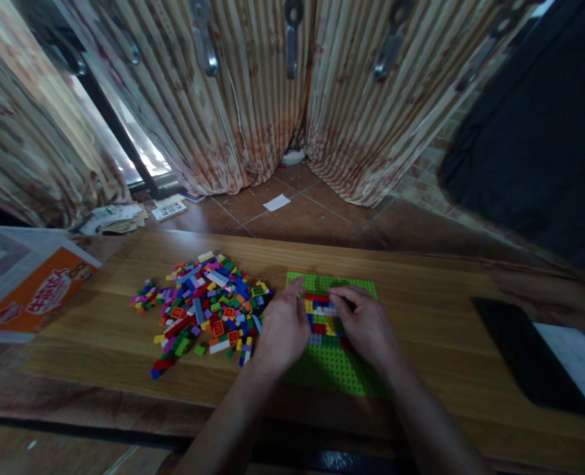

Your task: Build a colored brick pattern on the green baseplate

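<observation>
A bright green studded baseplate [339,373] lies on the wooden board in front of me. On its middle sits a patch of toy building bricks [318,328] in red, blue, yellow, white and grey rows. My left hand [285,326] rests at the plate's left edge, thumb and forefinger apart, with nothing visible between them. Over the plate's upper right part, my right hand [369,326] has thumb and forefinger pinched together by the far rows of bricks. Whatever lies in that pinch is too small and dim to make out.
A loose pile of coloured bricks [213,297] spreads left of the plate. At the far left stands a clear plastic box [25,237] with an orange label. A black flat tablet-like object [529,349] lies at the right. Striped curtains [252,99] hang beyond the wooden board [435,316].
</observation>
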The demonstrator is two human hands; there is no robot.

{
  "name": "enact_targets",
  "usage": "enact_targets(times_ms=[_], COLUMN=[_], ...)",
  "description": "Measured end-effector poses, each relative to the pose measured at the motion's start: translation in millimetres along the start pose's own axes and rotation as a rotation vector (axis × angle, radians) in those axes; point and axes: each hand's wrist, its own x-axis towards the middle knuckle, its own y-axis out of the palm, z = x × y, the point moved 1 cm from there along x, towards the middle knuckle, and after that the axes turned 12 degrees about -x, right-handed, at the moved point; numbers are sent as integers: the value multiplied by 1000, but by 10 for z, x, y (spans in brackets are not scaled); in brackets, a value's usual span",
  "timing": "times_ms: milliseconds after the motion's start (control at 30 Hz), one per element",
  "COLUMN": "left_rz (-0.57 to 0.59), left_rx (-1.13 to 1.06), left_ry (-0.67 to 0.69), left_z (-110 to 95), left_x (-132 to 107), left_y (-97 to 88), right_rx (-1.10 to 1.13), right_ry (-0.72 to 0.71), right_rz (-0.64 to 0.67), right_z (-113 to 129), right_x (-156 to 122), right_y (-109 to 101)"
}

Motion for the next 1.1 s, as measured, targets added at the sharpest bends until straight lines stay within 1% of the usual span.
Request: enact_targets(times_ms=[167, 267, 467, 567, 733, 933, 1100], left_rz=[29, 42, 35, 24, 31, 73, 102], left_rx=[30, 44, 34, 39, 124, 244, 267], left_ry=[-15, -15, -12, 20, 91, 94, 74], left_z=[-10, -10, -16, -19, 12, 54, 31], left_x=[2, -1, -10, -20, -45, -35, -24], left_y=[8, 10, 8, 7, 39, 91, 74], right_rx=[-59, -75, -79, -88, -104, -130, -147], right_ry=[-57, -80, -99, -108, -95, -92, -87], right_rz=[31, 28, 19, 26, 34, 41, 53], right_z=[-9, -13, -12, -17, -17, 7, 14], right_x=[1, 1, 2, 6, 10, 21, 36], right_y=[23, 34, 47, 58, 69, 68, 83])
